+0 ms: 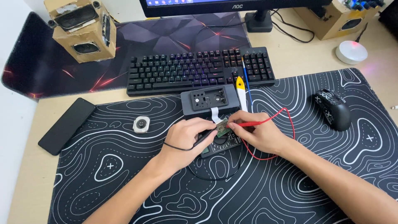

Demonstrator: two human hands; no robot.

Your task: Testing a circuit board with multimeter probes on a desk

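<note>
Forearms are stretched in from the near edge of the bench across a black desk mat (124, 182) patterned with white contour lines. The left hand (186, 139) is closed in a pinching grip on a black test probe (206, 137), its black lead (215, 176) looping back toward the near edge. The right hand (259, 132) is closed in a grip on a red test probe (248, 123), whose red lead (286, 120) arcs round the wrist. Both probe tips are brought to a small green circuit board (222, 128), which is held between the two hands at the middle of the mat, just above a dark multimeter (219, 145) that is partly hidden beneath them. A white ribbon cable (215, 115) is run from the board to a grey rectangular casing (209, 101) lying just beyond. A small round silver part (141, 124) is set to the left, and a black phone (66, 125) lies at the left edge. A black mouse (333, 108) is placed toward the right edge. Beyond the casing a black keyboard (199, 70) is set, with cardboard speakers (81, 29) at the far corners.
</note>
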